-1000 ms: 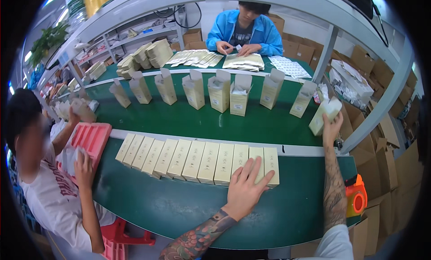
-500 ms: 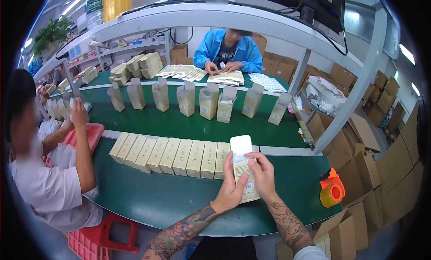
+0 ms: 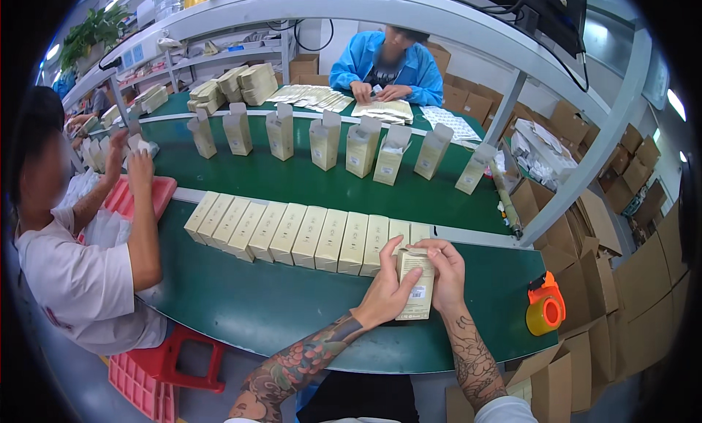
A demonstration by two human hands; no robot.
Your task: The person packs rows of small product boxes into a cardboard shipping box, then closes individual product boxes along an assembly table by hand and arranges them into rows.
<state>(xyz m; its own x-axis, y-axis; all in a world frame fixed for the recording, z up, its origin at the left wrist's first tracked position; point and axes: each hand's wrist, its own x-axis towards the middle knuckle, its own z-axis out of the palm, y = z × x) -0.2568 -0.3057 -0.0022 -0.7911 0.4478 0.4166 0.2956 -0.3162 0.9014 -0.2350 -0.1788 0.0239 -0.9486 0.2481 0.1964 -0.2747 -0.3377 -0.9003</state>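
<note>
Between my hands stands a small cream cardboard box [image 3: 417, 300] with printed text and a white label, its top flap folded down. My left hand [image 3: 386, 290] wraps its left side, thumb across the front. My right hand [image 3: 447, 278] grips the upper right edge, with the fingers at the top. Just behind my hands, a row of closed cream boxes [image 3: 306, 236] stands side by side on the green table [image 3: 292, 310]. My fingers partly hide the row's right end.
Several upright boxes with raised flaps [image 3: 361, 146] stand on the green conveyor [image 3: 248, 176]. An orange tape dispenser [image 3: 545, 310] sits at the right, near cardboard cartons [image 3: 585, 328]. One co-worker [image 3: 88, 255] works at left beside a red tray [image 3: 162, 193]; another [image 3: 387, 68] handles flat cartons opposite.
The box's white-faced flap stood up before; now it is folded down. My hands have shifted slightly right in the picture, and the whole view has tilted a little. The left co-worker's hands moved.
</note>
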